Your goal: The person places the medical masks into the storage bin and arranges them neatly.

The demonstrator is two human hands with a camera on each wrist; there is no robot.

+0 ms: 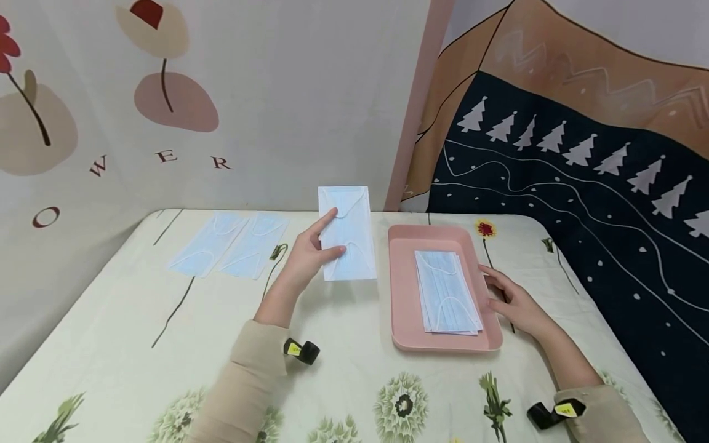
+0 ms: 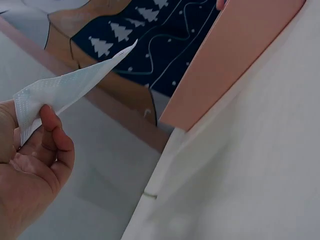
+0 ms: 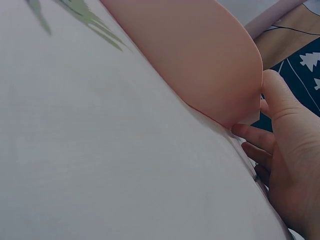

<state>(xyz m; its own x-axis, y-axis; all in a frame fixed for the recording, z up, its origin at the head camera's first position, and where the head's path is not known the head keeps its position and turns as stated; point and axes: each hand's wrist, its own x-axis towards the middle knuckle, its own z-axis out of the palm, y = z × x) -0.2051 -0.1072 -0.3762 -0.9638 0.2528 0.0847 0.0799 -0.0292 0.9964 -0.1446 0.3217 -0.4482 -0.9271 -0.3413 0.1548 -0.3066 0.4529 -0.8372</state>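
Plainly, the pale wall (image 1: 310, 92) took up most of the back, printed with flowers and letters, and to its right hung a dark cloth (image 1: 559, 187) with white trees. Before them stretched the table (image 1: 343, 344), covered in a pale flower print. On its right half sat a pink tray (image 1: 403, 301), with a stack of blue masks (image 1: 447, 292) lying on its floor. Toward the table's far left, a left mask (image 1: 206, 244) and a right mask (image 1: 256, 244) lay flat, side by side. Between those two and the tray, nearer the tray, a held mask (image 1: 354, 234) stood raised in the air, loops facing the person. The left hand (image 1: 311, 251) pinched it by its left edge. The right hand (image 1: 512, 301) touched the tray's outer right side, fingers loosely bent and spread; I couldn't tell how firmly. Smallest were the cuffs' black gadgets (image 1: 301, 352), labelled in yellow.
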